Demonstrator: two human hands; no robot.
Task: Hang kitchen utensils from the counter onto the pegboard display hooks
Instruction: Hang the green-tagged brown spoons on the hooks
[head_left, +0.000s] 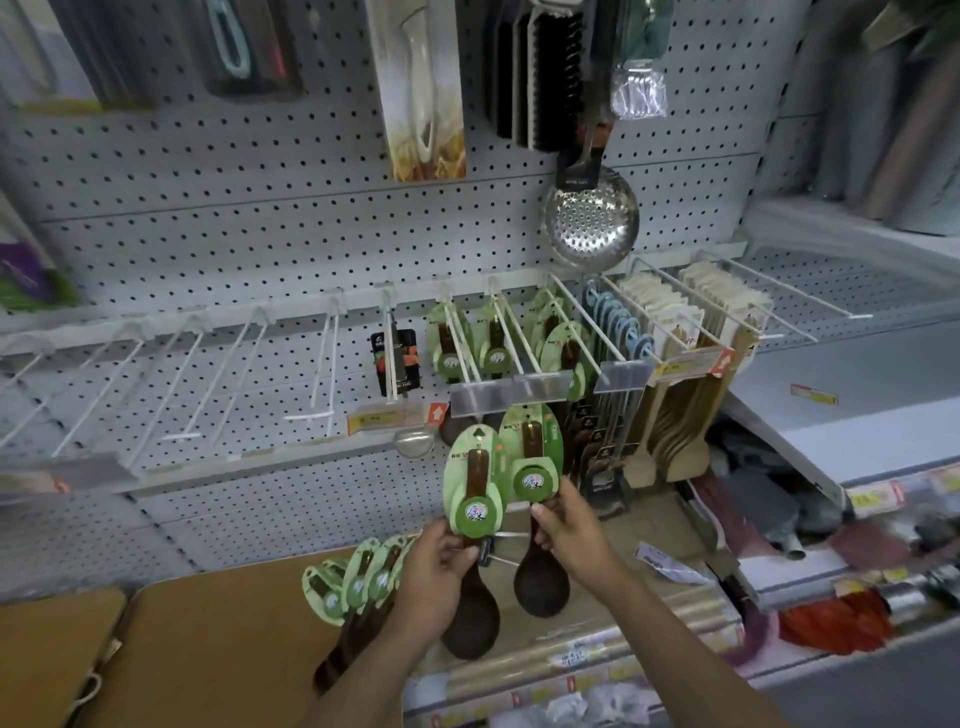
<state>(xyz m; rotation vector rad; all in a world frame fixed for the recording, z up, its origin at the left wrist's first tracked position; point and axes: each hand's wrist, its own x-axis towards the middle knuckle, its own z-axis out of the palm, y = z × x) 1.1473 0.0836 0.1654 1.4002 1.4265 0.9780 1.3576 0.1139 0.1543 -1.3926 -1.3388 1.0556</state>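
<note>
My left hand (439, 577) grips a dark brown spoon on a green card (474, 486), held upright below the hooks. My right hand (569, 525) pinches a second spoon of the same kind (532, 454) just to its right, its card top close under a clear price-tag strip (480, 396). Several more green-carded spoons (358, 582) lie on the brown counter (218, 639) left of my left hand. Matching spoons (449, 343) hang on white pegboard hooks (467, 348) right above.
Bare white hooks (218, 374) jut from the grey pegboard (234, 234) at left. A steel skimmer (592, 223), blue utensils (618, 327) and wooden spatulas (675, 405) hang at right. Rolled goods (582, 654) fill the low shelf in front.
</note>
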